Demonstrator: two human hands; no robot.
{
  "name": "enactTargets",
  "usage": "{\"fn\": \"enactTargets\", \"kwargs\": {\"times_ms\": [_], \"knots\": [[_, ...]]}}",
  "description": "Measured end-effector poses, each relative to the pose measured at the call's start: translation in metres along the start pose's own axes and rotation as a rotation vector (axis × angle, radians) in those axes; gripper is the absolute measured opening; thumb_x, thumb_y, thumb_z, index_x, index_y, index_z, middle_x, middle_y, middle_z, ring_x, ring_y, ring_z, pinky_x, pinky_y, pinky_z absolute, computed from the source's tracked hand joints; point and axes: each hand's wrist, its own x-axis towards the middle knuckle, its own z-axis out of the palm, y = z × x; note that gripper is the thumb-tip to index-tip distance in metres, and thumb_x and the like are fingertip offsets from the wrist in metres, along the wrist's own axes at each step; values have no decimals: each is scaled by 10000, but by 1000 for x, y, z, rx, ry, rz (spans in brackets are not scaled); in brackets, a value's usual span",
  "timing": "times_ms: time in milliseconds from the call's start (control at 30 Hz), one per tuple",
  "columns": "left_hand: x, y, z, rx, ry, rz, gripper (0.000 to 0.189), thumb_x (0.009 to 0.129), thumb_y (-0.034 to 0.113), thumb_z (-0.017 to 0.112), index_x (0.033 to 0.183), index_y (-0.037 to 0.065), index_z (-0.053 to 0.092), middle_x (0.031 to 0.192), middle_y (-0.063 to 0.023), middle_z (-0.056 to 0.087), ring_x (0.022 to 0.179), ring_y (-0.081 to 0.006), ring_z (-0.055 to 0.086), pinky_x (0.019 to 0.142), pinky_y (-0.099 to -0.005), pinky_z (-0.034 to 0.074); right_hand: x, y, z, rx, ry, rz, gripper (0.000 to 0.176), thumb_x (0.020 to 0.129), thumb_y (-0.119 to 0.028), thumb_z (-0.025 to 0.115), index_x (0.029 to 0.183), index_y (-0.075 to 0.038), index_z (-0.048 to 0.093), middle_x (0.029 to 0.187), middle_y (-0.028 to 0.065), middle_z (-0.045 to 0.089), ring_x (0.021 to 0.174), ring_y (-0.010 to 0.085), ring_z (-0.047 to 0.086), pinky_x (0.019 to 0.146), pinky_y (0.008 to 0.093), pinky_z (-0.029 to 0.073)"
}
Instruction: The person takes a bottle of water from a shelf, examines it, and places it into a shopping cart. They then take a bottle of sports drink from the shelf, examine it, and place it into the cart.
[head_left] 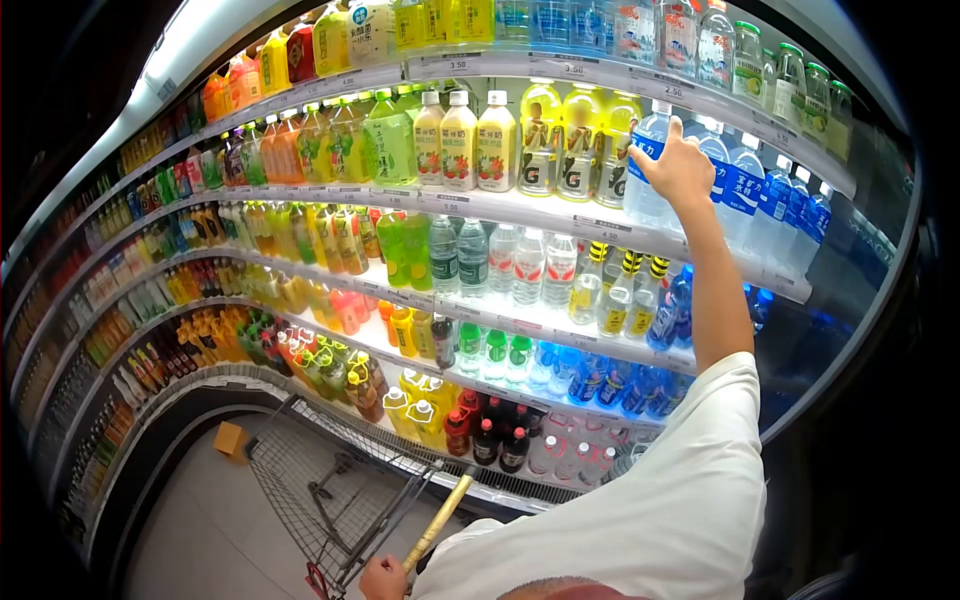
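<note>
Shelves [520, 210] of bright bottled drinks curve ahead. The person's right hand [678, 165] reaches up, fingers loose and spread against a blue-labelled water bottle [642, 200] on the second shelf from the top. The left hand [383, 578] is clenched around the trolley handle [440, 520] low down.

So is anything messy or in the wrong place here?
Mostly no. The bottles stand upright in neat rows on the shelves, and no spill shows. One odd thing is a small brown box lying alone on the floor, left of the cart.
</note>
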Motion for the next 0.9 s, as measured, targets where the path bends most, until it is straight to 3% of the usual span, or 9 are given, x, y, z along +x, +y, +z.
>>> {"fn": "enactTargets", "kwargs": {"times_ms": [167,333,433,733,900], "knots": [[10,-13,16,-25,70,63,345,897,399,586,970,109,756,841,-190,724,804,-423,693,728,-516,540,-14,2,21,54,175,45,924,812,-611,716,1415,33,439,1058,276,654,904,393,719,733,453,595],[1,-3,2,-25,-17,20,343,900,390,587,962,96,754,835,-187,724,803,-417,697,719,-510,543,-33,6,30,135,178,83,937,789,-589,750,1328,115,450,1108,261,645,920,401,714,759,463,592],[2,2,-3,-9,14,33,344,899,387,591,967,91,753,846,-188,726,819,-416,699,731,-506,544,-24,4,40,172,214,126,947,786,-589,755,1339,113,442,1131,262,639,952,400,709,775,459,592],[1,-5,-2,-28,26,54,358,891,388,596,974,76,750,869,-211,722,861,-435,690,759,-515,532,-2,-9,7,137,-1,190,923,725,-680,730,1233,72,563,1138,245,676,1022,357,709,815,457,585],[6,-16,8,-23,32,74,360,902,385,580,990,80,750,883,-202,725,861,-441,685,765,-517,527,-16,-11,19,62,146,194,918,765,-673,702,1270,76,537,1126,235,675,1004,362,713,782,463,588]]}}
